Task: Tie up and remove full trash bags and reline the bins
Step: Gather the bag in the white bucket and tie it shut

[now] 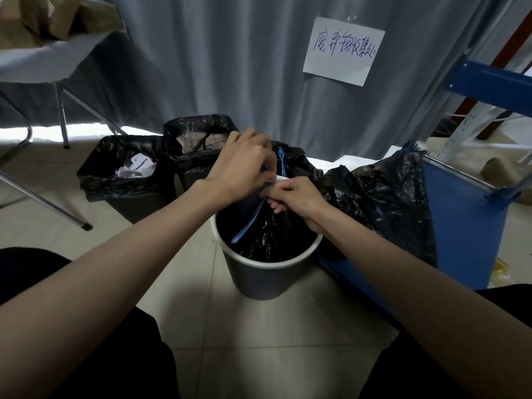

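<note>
Round white-rimmed bin (260, 279) on the tiled floor, with a black liner bag (273, 234) hanging inside it. Left hand (244, 165) and right hand (293, 197), each with a closed grip, pinch the bag's blue drawstring (249, 223) over the far rim.

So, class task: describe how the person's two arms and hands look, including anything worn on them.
Both forearms are bare up to the frame's edge; no sleeves, gloves, watch or rings show. The left hand and right hand are bare too, with short nails on the visible fingers. Dark clothing shows below the arms.
</note>
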### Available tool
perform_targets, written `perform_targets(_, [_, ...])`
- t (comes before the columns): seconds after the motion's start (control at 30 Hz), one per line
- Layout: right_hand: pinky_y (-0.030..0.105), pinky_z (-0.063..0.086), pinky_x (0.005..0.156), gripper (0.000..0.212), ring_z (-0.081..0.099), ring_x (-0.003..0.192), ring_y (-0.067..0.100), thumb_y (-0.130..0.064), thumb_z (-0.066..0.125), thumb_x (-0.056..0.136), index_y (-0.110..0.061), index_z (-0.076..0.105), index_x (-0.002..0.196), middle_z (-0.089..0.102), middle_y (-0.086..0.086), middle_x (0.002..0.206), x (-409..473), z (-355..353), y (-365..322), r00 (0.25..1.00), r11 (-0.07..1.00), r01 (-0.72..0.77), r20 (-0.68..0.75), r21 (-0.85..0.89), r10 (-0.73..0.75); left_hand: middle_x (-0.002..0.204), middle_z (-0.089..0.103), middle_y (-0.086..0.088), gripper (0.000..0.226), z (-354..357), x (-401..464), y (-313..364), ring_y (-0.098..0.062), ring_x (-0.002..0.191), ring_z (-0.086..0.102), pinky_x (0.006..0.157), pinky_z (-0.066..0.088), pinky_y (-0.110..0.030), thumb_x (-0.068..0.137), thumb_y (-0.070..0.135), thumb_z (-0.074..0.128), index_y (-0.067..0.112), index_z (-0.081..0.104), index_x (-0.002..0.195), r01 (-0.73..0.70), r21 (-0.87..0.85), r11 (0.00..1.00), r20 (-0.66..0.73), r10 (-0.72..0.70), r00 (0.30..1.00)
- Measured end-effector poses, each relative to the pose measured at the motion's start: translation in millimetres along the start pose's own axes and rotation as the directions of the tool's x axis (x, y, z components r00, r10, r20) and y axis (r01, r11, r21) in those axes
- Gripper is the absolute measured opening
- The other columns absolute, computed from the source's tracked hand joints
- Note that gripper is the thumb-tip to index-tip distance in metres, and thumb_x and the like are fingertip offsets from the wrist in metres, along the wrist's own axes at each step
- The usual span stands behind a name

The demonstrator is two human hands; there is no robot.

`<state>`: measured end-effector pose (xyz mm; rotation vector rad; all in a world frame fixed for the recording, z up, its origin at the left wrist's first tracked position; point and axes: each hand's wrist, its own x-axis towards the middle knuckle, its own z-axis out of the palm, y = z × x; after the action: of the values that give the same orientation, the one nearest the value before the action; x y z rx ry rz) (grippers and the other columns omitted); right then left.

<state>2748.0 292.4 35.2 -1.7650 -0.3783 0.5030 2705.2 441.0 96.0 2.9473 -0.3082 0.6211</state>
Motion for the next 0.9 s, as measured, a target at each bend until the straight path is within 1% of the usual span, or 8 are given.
perform_targets(0.1, [0.015, 0.050, 0.056, 0.023, 0.058, 0.062, 0.008, -0.010, 0.056, 0.098, -0.009, 0.073, 0.083, 0.064, 0.005, 0.071, 0, -4, 6, 0.999, 1.000, -0.020, -0.045, 0.016, 0.020, 0.116, 0.050, -0.002, 0.056, 10, 1, 1, -0.025, 0.105, 0.048, 0.088, 0.040, -0.038, 0.068, 0.039, 0.082, 0.019, 0.054, 0.113, 0.246, -0.193, 0.950, -0.135, -0.274, 0.952])
perform_targets(0.2, [0.014, 0.049, 0.054, 0.022, 0.056, 0.061, 0.008, -0.009, 0.052, 0.100, -0.004, 0.072, 0.090, 0.063, 0.005, 0.073, 0, -7, 8, 0.993, 0.996, -0.060, -0.100, 0.064, 0.067, 0.107, 0.058, -0.002, 0.067, 16, 1, -2, -0.021, 0.094, 0.057, 0.081, 0.047, -0.038, 0.064, 0.046, 0.086, 0.015, 0.048, 0.109, 0.430, -0.411, 0.804, 0.004, -0.470, 0.883])
perform_targets(0.3, [0.015, 0.048, 0.053, 0.021, 0.058, 0.063, 0.010, -0.006, 0.052, 0.099, -0.002, 0.073, 0.094, 0.066, 0.006, 0.074, 2, -9, 8, 0.986, 0.995, -0.080, -0.143, 0.066, 0.089, 0.085, 0.069, 0.004, 0.055, 21, -4, -3, -0.014, 0.084, 0.065, 0.081, 0.054, -0.036, 0.060, 0.060, 0.083, 0.019, 0.064, 0.090, 0.502, -0.402, 0.766, 0.314, -0.400, 0.861])
perform_targets(0.37, [0.015, 0.048, 0.054, 0.022, 0.059, 0.064, 0.009, -0.006, 0.053, 0.099, -0.004, 0.075, 0.094, 0.069, 0.006, 0.078, 3, -9, 7, 0.987, 0.996, -0.076, -0.137, 0.043, 0.081, 0.081, 0.072, 0.003, 0.038, 28, -8, -1, -0.011, 0.082, 0.068, 0.083, 0.055, -0.032, 0.061, 0.052, 0.085, 0.021, 0.072, 0.080, 0.485, -0.364, 0.795, 0.423, -0.323, 0.847])
perform_targets(0.43, [0.015, 0.047, 0.054, 0.024, 0.057, 0.063, 0.007, -0.006, 0.052, 0.100, -0.005, 0.075, 0.093, 0.068, 0.007, 0.077, 1, -7, 5, 0.994, 0.997, -0.062, -0.093, 0.044, 0.065, 0.077, 0.074, -0.001, 0.019, 32, -10, 0, -0.012, 0.078, 0.070, 0.081, 0.057, -0.031, 0.069, 0.031, 0.086, 0.018, 0.075, 0.077, 0.469, -0.368, 0.803, 0.446, -0.291, 0.847])
perform_targets(0.5, [0.014, 0.046, 0.054, 0.023, 0.055, 0.062, 0.005, -0.009, 0.053, 0.100, -0.006, 0.074, 0.093, 0.066, 0.005, 0.076, -1, -6, 4, 0.997, 0.997, -0.048, -0.063, 0.054, 0.051, 0.066, 0.073, -0.001, 0.008, 31, -11, -3, -0.011, 0.063, 0.069, 0.068, 0.057, -0.027, 0.074, 0.016, 0.081, 0.014, 0.074, 0.071, 0.480, -0.408, 0.777, 0.450, -0.286, 0.846])
perform_targets(0.63, [0.015, 0.048, 0.054, 0.019, 0.057, 0.061, 0.006, -0.013, 0.057, 0.099, -0.007, 0.074, 0.094, 0.067, 0.005, 0.081, 0, -7, 4, 0.996, 0.996, -0.043, -0.069, 0.080, 0.049, 0.055, 0.068, -0.004, 0.015, 19, -12, -17, -0.008, 0.044, 0.059, 0.049, 0.044, -0.013, 0.073, 0.013, 0.084, 0.007, 0.072, 0.067, 0.528, -0.492, 0.692, 0.515, -0.257, 0.818])
perform_targets(0.9, [0.018, 0.053, 0.059, 0.022, 0.063, 0.063, 0.012, -0.012, 0.057, 0.099, -0.005, 0.072, 0.085, 0.066, 0.009, 0.075, 3, -6, 7, 0.995, 0.990, -0.004, -0.098, 0.140, 0.017, 0.065, 0.070, -0.008, 0.010, 4, -7, -31, -0.014, 0.053, 0.064, 0.051, 0.049, -0.017, 0.083, 0.011, 0.076, 0.007, 0.068, 0.078, 0.574, -0.353, 0.739, 0.701, -0.198, 0.685])
